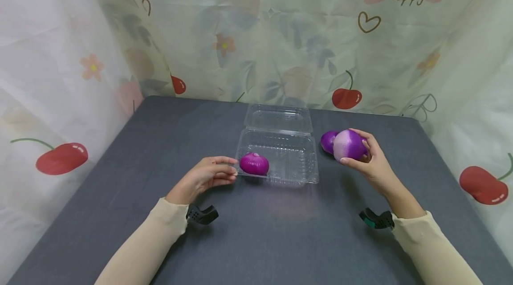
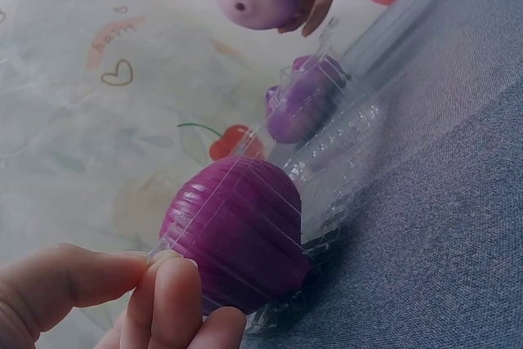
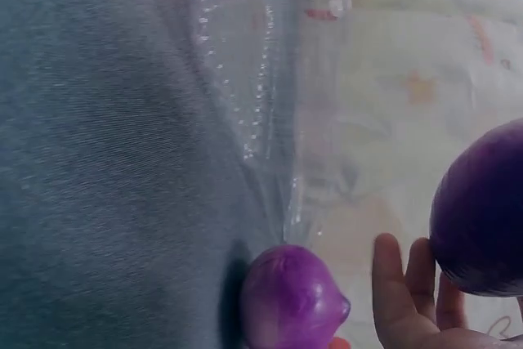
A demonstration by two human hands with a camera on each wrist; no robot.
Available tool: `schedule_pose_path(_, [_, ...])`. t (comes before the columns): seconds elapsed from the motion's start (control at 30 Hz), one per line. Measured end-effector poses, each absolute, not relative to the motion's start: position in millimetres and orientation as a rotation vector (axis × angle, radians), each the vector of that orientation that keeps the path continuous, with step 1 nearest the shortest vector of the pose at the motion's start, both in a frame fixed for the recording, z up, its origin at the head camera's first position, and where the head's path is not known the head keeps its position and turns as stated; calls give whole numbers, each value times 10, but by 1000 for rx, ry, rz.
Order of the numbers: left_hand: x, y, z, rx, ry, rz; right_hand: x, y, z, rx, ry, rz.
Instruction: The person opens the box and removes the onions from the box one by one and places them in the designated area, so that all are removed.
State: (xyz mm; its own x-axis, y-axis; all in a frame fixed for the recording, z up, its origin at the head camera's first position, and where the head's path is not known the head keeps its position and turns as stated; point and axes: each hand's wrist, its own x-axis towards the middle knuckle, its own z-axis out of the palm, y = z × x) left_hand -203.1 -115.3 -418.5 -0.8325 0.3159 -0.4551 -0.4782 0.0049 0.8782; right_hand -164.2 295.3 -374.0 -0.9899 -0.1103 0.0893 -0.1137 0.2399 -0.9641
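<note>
My left hand (image 1: 210, 176) pinches the near left edge of a clear plastic clamshell box (image 1: 290, 160) between thumb and fingers. Inside the box, close to those fingers, lies a ribbed magenta onion (image 1: 254, 164). Over the table to the right of the box, my right hand (image 1: 372, 160) grips a round purple-and-white vegetable (image 1: 348, 144); a small dark spot marks its pale side in the left wrist view. Below and behind it rests a glossy purple vegetable (image 3: 290, 300) with a pointed tip, partly hidden in the head view.
The box's lid (image 1: 278, 118) is folded back toward the far edge of the dark grey table (image 1: 256, 240). Printed curtains (image 1: 280, 31) hang behind the table and at both sides. Each wrist carries a black camera mount (image 1: 202, 214).
</note>
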Motion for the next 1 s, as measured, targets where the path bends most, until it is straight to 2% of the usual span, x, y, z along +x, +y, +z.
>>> schedule_pose_path(0.6, [-2033, -1154, -4167, -168, 1744, 1877, -1573, 3083, -3915, 20, -2849, 1476])
schedule_pose_path(1.0, [-2042, -1153, -4159, -177, 1740, 1868, -1655, 3114, -4112, 144, -2917, 1321])
